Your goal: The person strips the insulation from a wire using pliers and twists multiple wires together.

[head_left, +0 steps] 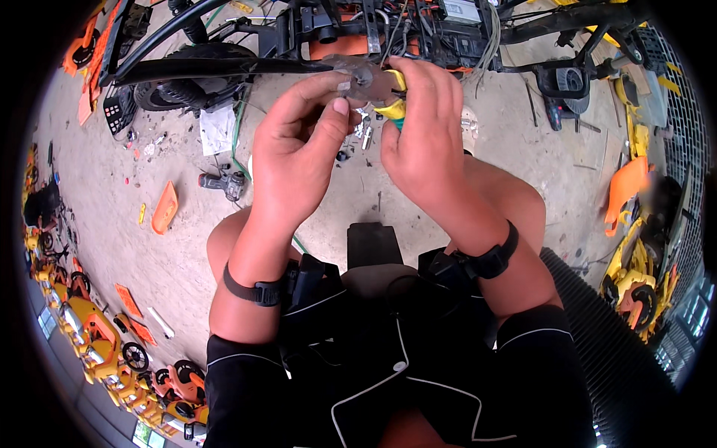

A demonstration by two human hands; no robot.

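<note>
Up in front of the vehicle frame, my two hands come close together. The thumb and fingers of my left hand (299, 142) pinch a roundish, see-through grey-brown piece (362, 81), its kind unclear. My right hand (426, 134) is closed around a yellow-and-green handled tool (391, 111) that looks like pliers. The tool's yellow parts lie right against the piece; whether its jaws grip it, I cannot tell. My right fingers hide much of the tool.
A black vehicle frame (224, 69) with cables crosses the far side. On the concrete floor lie a cordless drill (224, 183), an orange curved panel (165, 207), white paper (217, 131) and small scattered hardware. Yellow and orange vehicles (93, 332) line the left; loose yellow parts (635, 254) lie right.
</note>
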